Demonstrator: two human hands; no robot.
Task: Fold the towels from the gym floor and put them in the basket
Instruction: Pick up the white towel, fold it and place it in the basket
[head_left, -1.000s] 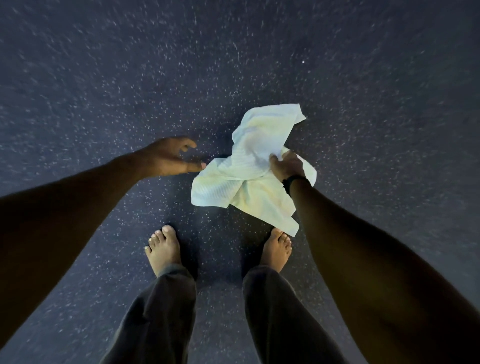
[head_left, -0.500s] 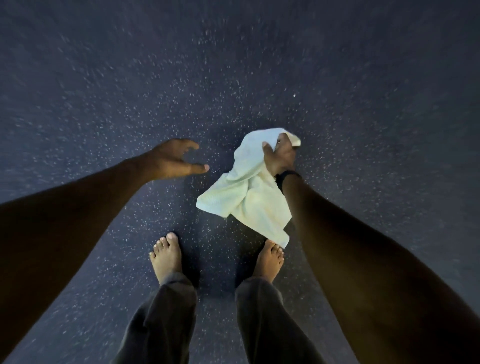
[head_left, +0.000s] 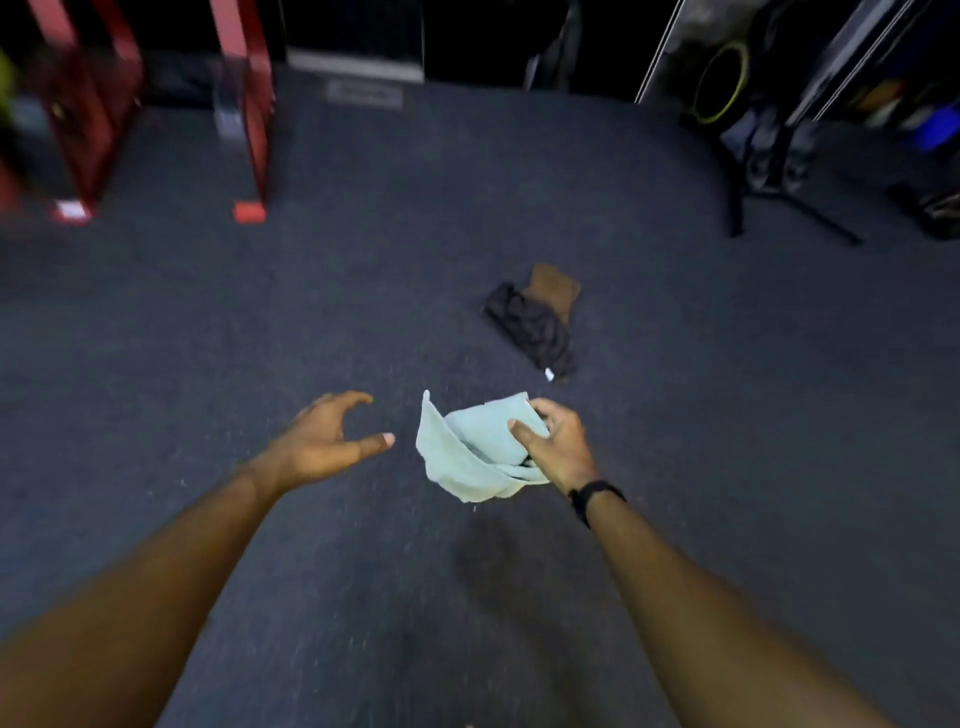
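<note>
Early in the job, by my reading: no basket shows anywhere. Left of centre, the left hand (head_left: 327, 441) hovers empty, fingers spread. Just right of it, the pale towel (head_left: 470, 457) hangs bunched and unfolded from the right hand (head_left: 553, 447), which grips its upper right part. Above, a dark towel (head_left: 532, 327) and a brown towel (head_left: 553, 286) lie on the floor (head_left: 363, 286).

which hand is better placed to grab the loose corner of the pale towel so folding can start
Left. The left hand is open and empty beside the crumpled pale green towel, nearest its free corner, while the right hand already grips the bunched part.
</note>
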